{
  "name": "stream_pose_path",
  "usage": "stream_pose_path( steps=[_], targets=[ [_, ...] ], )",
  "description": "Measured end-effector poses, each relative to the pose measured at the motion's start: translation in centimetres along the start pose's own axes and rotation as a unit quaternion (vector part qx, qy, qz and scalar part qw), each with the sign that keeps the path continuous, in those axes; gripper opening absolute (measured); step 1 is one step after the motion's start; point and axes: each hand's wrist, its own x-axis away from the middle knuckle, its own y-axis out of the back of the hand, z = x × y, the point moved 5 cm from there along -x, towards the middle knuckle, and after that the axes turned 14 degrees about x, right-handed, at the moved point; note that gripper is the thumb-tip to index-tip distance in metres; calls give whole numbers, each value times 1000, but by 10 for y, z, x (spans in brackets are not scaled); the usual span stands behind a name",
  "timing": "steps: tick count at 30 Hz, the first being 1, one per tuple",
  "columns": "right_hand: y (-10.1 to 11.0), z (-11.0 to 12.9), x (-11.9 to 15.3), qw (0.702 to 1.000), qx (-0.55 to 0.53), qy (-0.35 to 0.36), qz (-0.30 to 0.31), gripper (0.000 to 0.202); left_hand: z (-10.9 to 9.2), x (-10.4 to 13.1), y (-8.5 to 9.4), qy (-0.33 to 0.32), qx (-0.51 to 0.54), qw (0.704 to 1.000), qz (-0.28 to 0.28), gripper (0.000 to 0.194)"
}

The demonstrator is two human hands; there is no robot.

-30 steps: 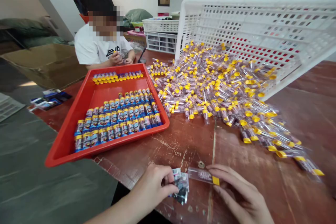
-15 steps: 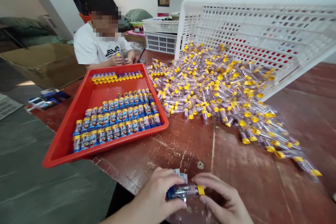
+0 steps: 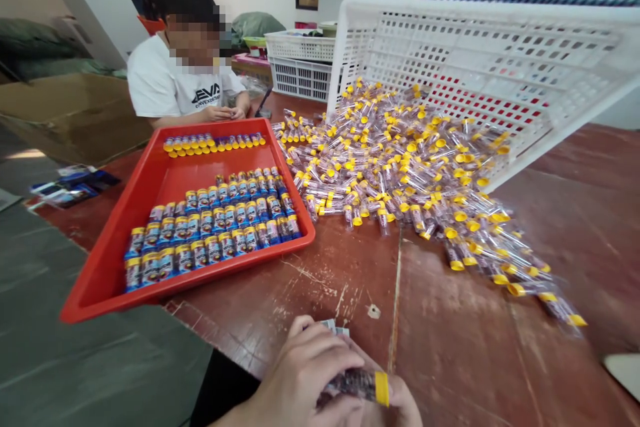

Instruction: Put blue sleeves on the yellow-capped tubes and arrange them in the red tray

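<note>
My left hand is wrapped round a clear tube with a yellow cap, near the table's front edge. Behind and beneath it, my right hand is mostly hidden; part of it touches the capped end. A bit of printed, pale wrapping sticks out behind my fingers. To the left, a red tray holds rows of yellow-capped tubes with blue labels. A large heap of clear tubes with yellow caps spreads over the table on the right.
A white basket lies tipped behind the heap. Across the red-brown table sits a person in a white shirt, hands behind the tray. Flat packets lie at the left edge, near a cardboard box.
My left fingers have closed over the tube, and my right hand has moved left behind and under it. The view has shifted slightly. The other person's hands have lowered.
</note>
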Motion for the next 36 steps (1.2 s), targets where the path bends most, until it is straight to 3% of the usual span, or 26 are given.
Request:
stream_pose_path(
  steps=[8, 16, 25, 32, 36],
  targets=[
    [-8, 12, 1, 991, 125, 42, -7, 52, 3, 7, -4, -70, -15, 995, -73, 27],
    [-6, 11, -2, 976, 212, 42, 4, 47, 4, 2, -6, 0, -7, 1000, 6, 23],
    [-16, 17, -6, 958, 267, 106, 14, 40, 6, 4, -10, -18, 11, 1000, -8, 23],
    [-8, 18, -6, 958, 262, 99, -55, 30, 10, 4, -10, -15, 10, 1000, -14, 24],
    [-2, 15, -5, 950, 293, 89, -62, 31, 14, 7, -11, 11, 12, 1000, 11, 23]
  ],
)
